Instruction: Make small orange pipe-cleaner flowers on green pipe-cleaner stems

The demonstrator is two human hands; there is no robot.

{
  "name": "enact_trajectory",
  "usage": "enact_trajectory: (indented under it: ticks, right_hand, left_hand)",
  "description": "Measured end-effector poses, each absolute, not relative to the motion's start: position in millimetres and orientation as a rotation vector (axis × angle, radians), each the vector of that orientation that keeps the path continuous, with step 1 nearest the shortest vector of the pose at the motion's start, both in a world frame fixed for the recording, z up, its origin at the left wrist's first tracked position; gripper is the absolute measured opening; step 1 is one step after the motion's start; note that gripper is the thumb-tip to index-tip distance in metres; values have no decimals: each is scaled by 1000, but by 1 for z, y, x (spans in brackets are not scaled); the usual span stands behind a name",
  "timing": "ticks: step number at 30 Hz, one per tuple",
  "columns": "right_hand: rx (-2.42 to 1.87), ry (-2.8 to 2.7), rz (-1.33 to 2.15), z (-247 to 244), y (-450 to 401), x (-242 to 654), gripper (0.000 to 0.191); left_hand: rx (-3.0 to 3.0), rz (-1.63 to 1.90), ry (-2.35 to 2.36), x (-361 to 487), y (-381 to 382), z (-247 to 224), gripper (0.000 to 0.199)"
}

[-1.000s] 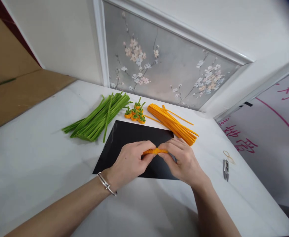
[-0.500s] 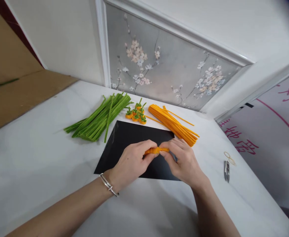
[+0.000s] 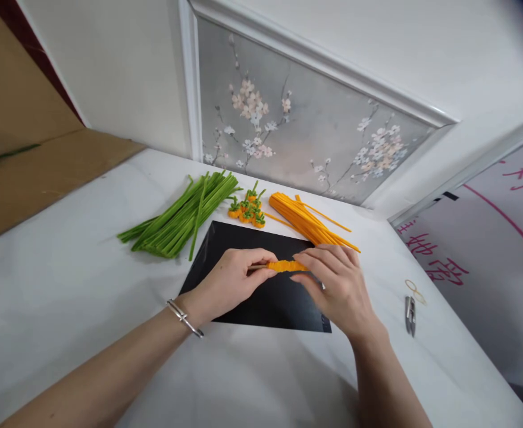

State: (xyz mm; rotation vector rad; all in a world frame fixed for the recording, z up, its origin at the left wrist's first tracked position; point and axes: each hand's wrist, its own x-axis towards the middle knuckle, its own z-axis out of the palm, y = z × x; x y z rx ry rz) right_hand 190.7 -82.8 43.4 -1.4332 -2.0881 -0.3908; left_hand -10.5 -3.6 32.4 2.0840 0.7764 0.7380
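An orange pipe cleaner [image 3: 285,266] is wound in a tight coil round a thin stick [image 3: 256,267], held level above a black sheet [image 3: 261,306]. My left hand [image 3: 232,276] pinches the coil's left end and the stick between thumb and fingers. At the right end, my right hand [image 3: 335,282] has its fingertips on the coil, with the thumb a little below; that tip is hidden behind the fingers. Just beyond the right hand lies a bundle of orange pipe cleaners [image 3: 306,220].
Green pipe cleaners [image 3: 183,220] lie in a bundle at the left. Small orange-and-green pipe cleaner pieces [image 3: 247,209] sit between the bundles. Thread snips [image 3: 410,315] lie on the right of the white table [image 3: 87,297], by a whiteboard [image 3: 488,249]. Cardboard [image 3: 65,166] stands left.
My hands have moved slightly apart, exposing more of the orange coil. The stick now shows at my left fingers. My right fingers have loosened and lifted a little.
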Motion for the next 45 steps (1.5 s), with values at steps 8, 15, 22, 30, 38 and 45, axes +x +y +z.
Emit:
enact_trajectory:
  ticks: [8, 15, 22, 30, 38, 45]
  right_hand:
    - [-1444, -2168, -513, 31, -77, 169, 12]
    - [-1475, -2082, -279, 35, -80, 180, 23]
    - [-1509, -1751, 173, 45, -85, 211, 26]
    - [-1452, -1733, 181, 37, -74, 199, 12]
    - [-1355, -1726, 229, 27, -65, 188, 13]
    - [-1573, -1632, 448, 28, -67, 202, 20]
  left_hand:
    - [2558, 1038, 670, -7, -9, 24, 17]
    - [2542, 1104, 664, -8, -7, 14, 19]
    - [2404, 964, 803, -15, 5, 19, 12]
    - [2544, 831, 875, -14, 5, 13, 13]
    - [2561, 640, 911, -14, 8, 12, 16]
    - [2623, 596, 931, -16, 11, 15, 18]
